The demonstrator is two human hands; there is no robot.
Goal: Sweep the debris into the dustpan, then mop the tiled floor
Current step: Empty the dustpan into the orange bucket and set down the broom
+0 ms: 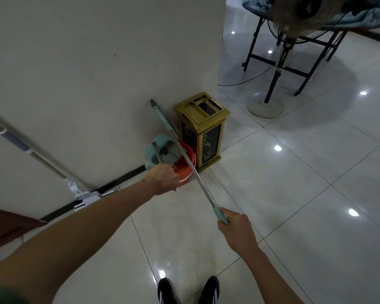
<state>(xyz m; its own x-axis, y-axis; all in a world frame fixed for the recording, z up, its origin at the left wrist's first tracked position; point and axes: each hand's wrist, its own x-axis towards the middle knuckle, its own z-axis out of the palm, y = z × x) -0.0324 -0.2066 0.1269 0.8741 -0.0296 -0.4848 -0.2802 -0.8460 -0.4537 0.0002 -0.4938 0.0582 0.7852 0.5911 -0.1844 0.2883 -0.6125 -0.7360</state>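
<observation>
The shiny tiled floor (294,183) fills most of the view, and a big pale wall (86,73) stands on the left. At about 1 o'clock a fan (279,69) on a round base stands near a folding desk (312,47) with black legs. Near the middle, a gold bin (203,126) sits by the wall corner, and a red bucket (185,163) sits just beside it at its 8 o'clock side. A white mop (83,195) leans on the wall at 9 o'clock, well apart from the bucket. The green dustpan (162,150) is tipped over the red bucket. The left hand (164,179) is curled tight at the dustpan's low end, right by the bucket rim; its fingers are hidden, so what they press on cannot be told. The broom (189,159) has a long silver stick that runs from the wall, across the bucket, down to 5 o'clock. The right hand (237,230) has its fingers wrapped closed around the green grip at the end of that stick. Two black shoes (189,290) show at 6 o'clock.
</observation>
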